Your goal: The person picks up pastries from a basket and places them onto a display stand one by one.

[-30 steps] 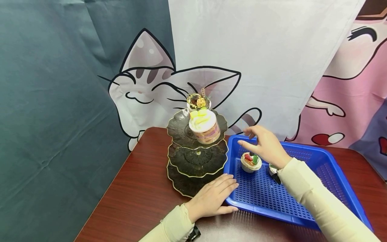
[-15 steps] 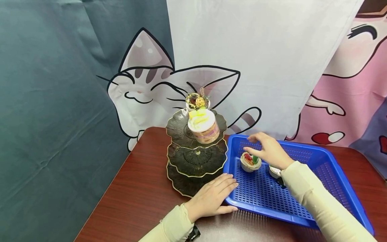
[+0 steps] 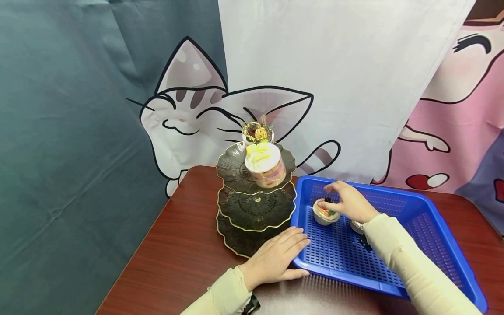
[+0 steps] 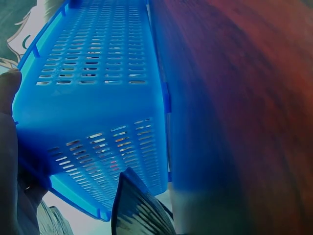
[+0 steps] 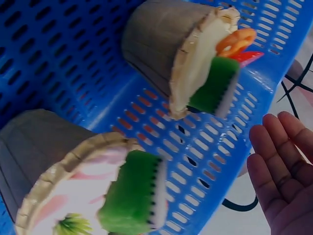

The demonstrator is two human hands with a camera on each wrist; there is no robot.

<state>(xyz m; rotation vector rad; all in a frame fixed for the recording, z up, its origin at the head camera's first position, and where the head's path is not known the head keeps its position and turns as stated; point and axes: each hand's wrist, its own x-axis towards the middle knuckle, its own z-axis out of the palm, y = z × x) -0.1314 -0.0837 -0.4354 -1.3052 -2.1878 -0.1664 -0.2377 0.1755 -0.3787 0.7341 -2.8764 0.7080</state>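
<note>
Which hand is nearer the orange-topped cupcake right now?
Right. The right hand is just over the cupcake, contact unclear; the left hand is farther off, at the near left corner of the basket.

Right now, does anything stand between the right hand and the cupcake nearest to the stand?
Nothing visible does: in the head view, the right hand hangs over this cupcake. The other cupcake is to the right, not between them.

Makeshift studio corner, perhaps, little of room in view: creased cartoon-cat cloth hung like backdrop close behind red-brown wood-look table.
</note>
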